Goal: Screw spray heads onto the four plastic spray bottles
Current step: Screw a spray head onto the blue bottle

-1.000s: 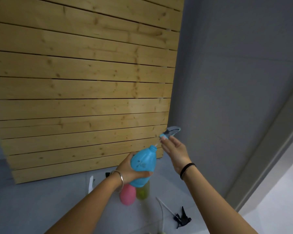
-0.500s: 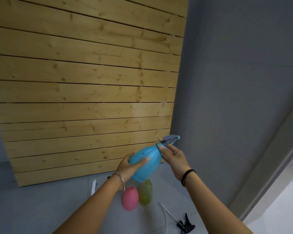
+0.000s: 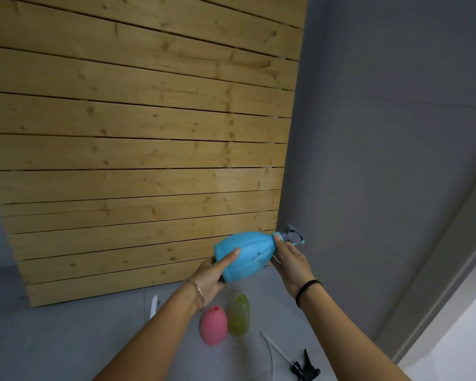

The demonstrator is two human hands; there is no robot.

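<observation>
Gripping the blue ribbed plastic spray bottle (image 3: pixel 245 253) up in the air, the person tips it nearly sideways in front of the wall of pale wooden slats (image 3: pixel 138 149), well clear of the floor. The left hand (image 3: pixel 213 273) wraps round the fat base end, fingers closed on the body, thumb laid along a rib. The right hand (image 3: pixel 290 261) pinches shut on the neck, right at the collar of the grey-and-blue spray head (image 3: pixel 291 237) that sits on the bottle's mouth; whether the thread is fully home, I cannot tell.

This looks like an empty, thin-walled bottle: light, a bit springy under a squeeze, and smooth enough to spin in the palm. The ribs give the left hand its bite, so the wide belly is the place to brace, while the collar, not the trigger, is the place to twist.

Down below, on the smooth grey floor (image 3: pixel 66 339), a pink plastic bottle (image 3: pixel 213 327) stands with its mouth open, and a translucent green bottle (image 3: pixel 239 314) is just beside it, possibly touching. A black spray head with a long white dip tube (image 3: pixel 305 367) lies near them to the right, and a small white piece (image 3: pixel 154 306) rests to the left. A plain grey wall (image 3: pixel 382 133) closes the corner.
</observation>
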